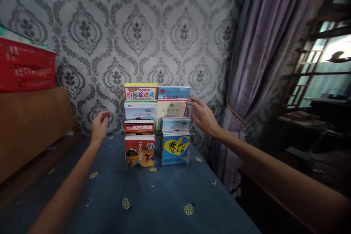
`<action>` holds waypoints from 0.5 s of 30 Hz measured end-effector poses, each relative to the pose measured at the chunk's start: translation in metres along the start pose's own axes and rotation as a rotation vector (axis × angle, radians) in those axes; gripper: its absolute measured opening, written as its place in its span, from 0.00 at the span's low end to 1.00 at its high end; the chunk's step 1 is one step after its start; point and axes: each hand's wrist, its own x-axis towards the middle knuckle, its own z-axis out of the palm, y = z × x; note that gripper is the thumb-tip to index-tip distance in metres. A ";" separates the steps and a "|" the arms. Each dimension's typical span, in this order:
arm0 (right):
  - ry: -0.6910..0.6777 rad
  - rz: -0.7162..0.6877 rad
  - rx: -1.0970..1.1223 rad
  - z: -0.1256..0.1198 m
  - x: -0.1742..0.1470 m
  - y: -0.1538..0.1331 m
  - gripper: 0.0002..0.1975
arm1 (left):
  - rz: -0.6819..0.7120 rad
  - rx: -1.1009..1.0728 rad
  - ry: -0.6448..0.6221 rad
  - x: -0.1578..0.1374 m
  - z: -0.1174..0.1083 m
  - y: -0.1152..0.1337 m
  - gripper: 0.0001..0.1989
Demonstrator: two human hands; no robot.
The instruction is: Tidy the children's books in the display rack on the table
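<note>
In front of me, books stand in stepped rows in two columns on a clear stand (188, 158). At the lower left is an orange book (140, 153); at the lower right, a blue book (176, 150) with a yellow heart. Behind them rise a red book (139, 128), a cream book (171, 109) with a red edge and a light blue book (175, 92). My left hand (100, 126) hovers left of the stand, apart from it, fingers loosely bent and holding nothing. With fingers stretched, my right hand (203, 114) is beside the cream book's right edge; whether it touches, I cannot tell.
A dark blue patterned cloth (153, 212) covers the table. At the left, a red plastic basket (27, 66) stands on a brown box (33, 124). Grey patterned wallpaper (161, 25) backs the table. A purple curtain (263, 55) hangs at the right, near a window (329, 56).
</note>
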 end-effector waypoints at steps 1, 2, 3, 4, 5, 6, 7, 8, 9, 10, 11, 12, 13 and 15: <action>-0.013 -0.003 0.015 0.002 -0.007 -0.001 0.21 | -0.041 0.013 -0.026 -0.017 -0.008 -0.014 0.13; -0.021 0.012 0.031 0.005 -0.010 -0.001 0.21 | -0.096 0.031 -0.036 -0.032 -0.014 -0.026 0.12; -0.023 0.049 0.051 0.009 -0.010 0.002 0.21 | -0.135 0.047 -0.049 -0.044 -0.018 -0.034 0.11; -0.018 0.110 0.074 0.013 -0.008 0.006 0.20 | -0.159 0.051 -0.058 -0.053 -0.019 -0.038 0.11; -0.007 0.190 0.103 0.019 -0.003 0.010 0.20 | -0.170 0.042 -0.069 -0.058 -0.017 -0.038 0.11; 0.013 0.287 0.140 0.025 0.004 0.015 0.20 | -0.161 0.020 -0.091 -0.059 -0.012 -0.033 0.11; 0.038 0.384 0.183 0.031 0.012 0.019 0.19 | -0.138 -0.015 -0.124 -0.058 -0.004 -0.023 0.12; 0.062 0.470 0.237 0.037 0.019 0.023 0.19 | -0.106 -0.058 -0.168 -0.054 0.006 -0.010 0.12; 0.090 0.536 0.298 0.043 0.026 0.026 0.19 | -0.066 -0.105 -0.232 -0.049 0.019 0.007 0.13; 0.109 0.583 0.361 0.049 0.031 0.028 0.19 | -0.033 -0.149 -0.296 -0.043 0.032 0.025 0.14; 0.132 0.628 0.413 0.054 0.036 0.029 0.19 | -0.016 -0.193 -0.377 -0.036 0.047 0.043 0.16; 0.163 0.667 0.452 0.058 0.039 0.030 0.19 | -0.018 -0.226 -0.467 -0.030 0.062 0.061 0.19; 0.195 0.703 0.485 0.061 0.042 0.031 0.20 | -0.031 -0.245 -0.548 -0.024 0.076 0.077 0.21; 0.245 0.753 0.533 0.065 0.044 0.033 0.22 | -0.075 -0.248 -0.645 -0.013 0.102 0.102 0.24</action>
